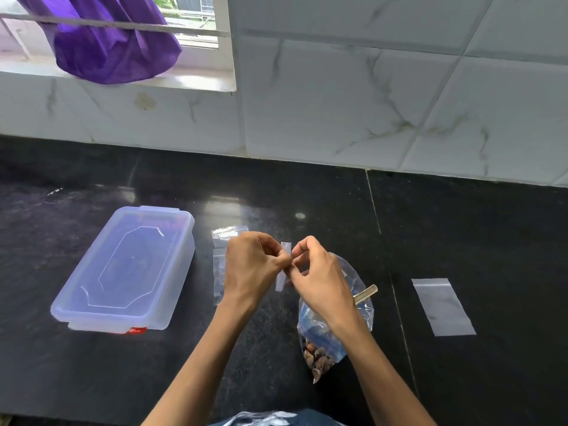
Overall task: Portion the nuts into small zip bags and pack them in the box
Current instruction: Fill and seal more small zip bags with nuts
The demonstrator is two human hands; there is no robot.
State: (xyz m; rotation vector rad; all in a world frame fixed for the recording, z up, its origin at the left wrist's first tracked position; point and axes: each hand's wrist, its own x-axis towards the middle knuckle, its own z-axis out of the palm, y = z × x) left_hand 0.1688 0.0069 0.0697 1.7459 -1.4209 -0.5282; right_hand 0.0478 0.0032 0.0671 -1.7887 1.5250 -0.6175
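Observation:
My left hand (252, 265) and my right hand (316, 272) meet above the black counter, both pinching the top strip of a small clear zip bag (281, 281) held edge-on between them. Below my right hand lies a large clear bag of brown nuts (319, 355) with a metal spoon handle (365, 293) sticking out of it. A translucent plastic box (123, 272) with its lid on and a red clasp sits to the left. Behind my left hand lie more small zip bags (219, 241). One empty small zip bag (442, 305) lies flat at the right.
The black stone counter (307, 198) ends at a white marble-tiled wall (368, 103). A purple cloth (107, 41) hangs at a window at the upper left. Crumpled clear plastic (264, 418) shows at the bottom edge.

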